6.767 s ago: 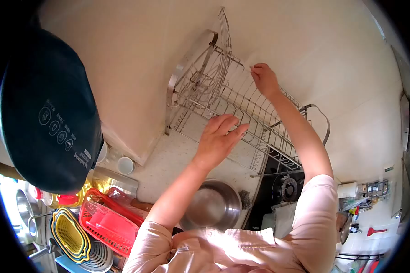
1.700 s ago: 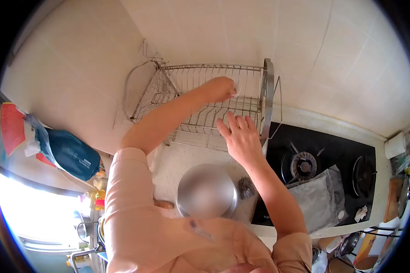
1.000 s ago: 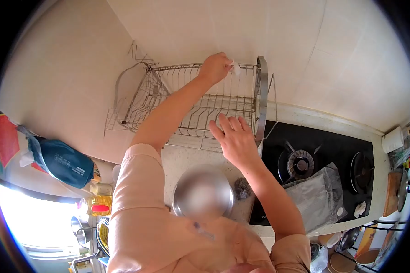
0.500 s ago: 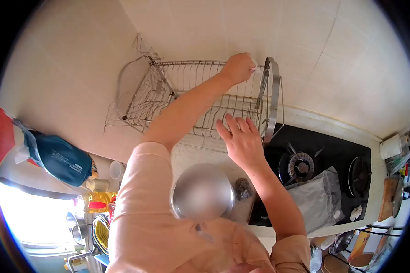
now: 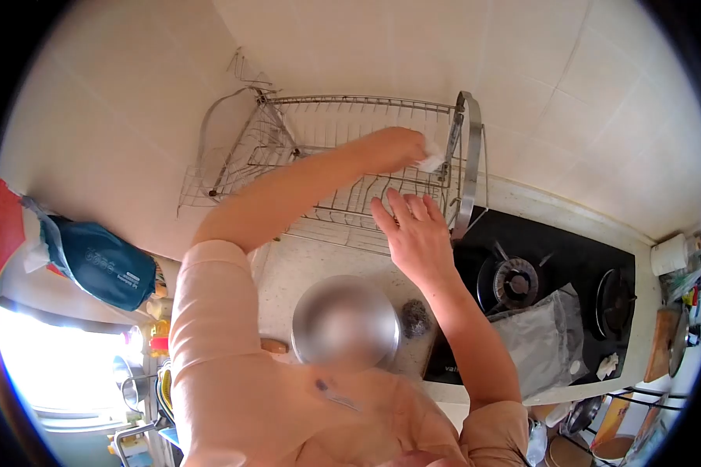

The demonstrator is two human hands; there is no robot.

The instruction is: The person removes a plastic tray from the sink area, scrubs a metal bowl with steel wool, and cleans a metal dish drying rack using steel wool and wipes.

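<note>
Rack: wire, metal, upright on the tabletop against the wall, left of the stove. We see a curved metal band at each end and rows of upright wires along the frame.

Left hand: reaches across into the rack, near its right end. Fingers curled in tightly on a white cloth, thin and crumpled, perhaps tissue; part of it sticks out beside the right end wires. We cannot tell which wires it touches.

Right hand: palm down at the rack's front edge, near the right band. Fingers spread and lightly bent, nothing in them that we can see. Contact with the front wires: we cannot tell.

Extent of work: the cloth is in use, by our judgement, at the right end. Nothing on the wires shows us which stretches have been gone over and which remain, so we put no share on it. The frame stands whole.

Nearby: 1 steel bowl in front of the rack, its inside blurred; 1 dark scourer just beside it. On the stove, 2 burners, a clear plastic bag lying by them, and 1 crumpled white scrap near the front edge.
</note>
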